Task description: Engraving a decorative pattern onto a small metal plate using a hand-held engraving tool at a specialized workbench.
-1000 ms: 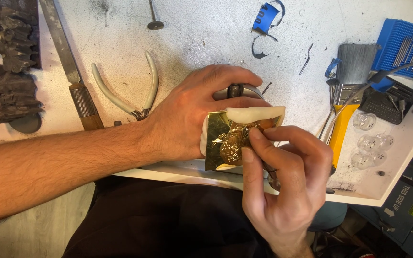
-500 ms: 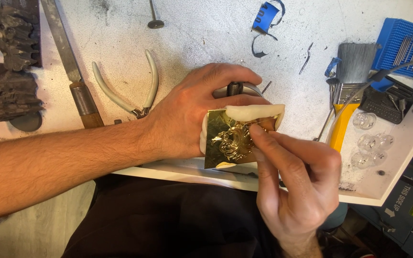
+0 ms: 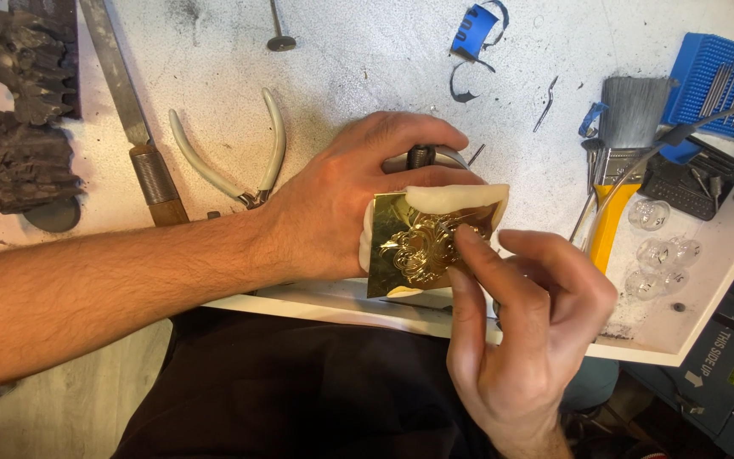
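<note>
The person's left hand [image 3: 341,208] wraps around a soft cream pad [image 3: 452,197] near the front edge of the white table [image 3: 367,51] and holds it tight. A shiny gold sheet [image 3: 422,246] lies on the pad, and a curly raised pattern already shows in its middle. The flat parts around the pattern look smooth and plain, so the shaping looks partly done, with the edges left to do. The right hand [image 3: 524,340] is curled in, with its pointing finger and thumb pressed on the right side of the gold sheet; it may pinch a thin tool, but that is too hidden to tell. Behind the left hand, grey pliers [image 3: 239,161] and a long file [image 3: 133,127] lie toward the back left. A flat brush [image 3: 622,161] with a yellow handle rests near the right edge, beside a blue tray [image 3: 715,68] in the back right corner.
</note>
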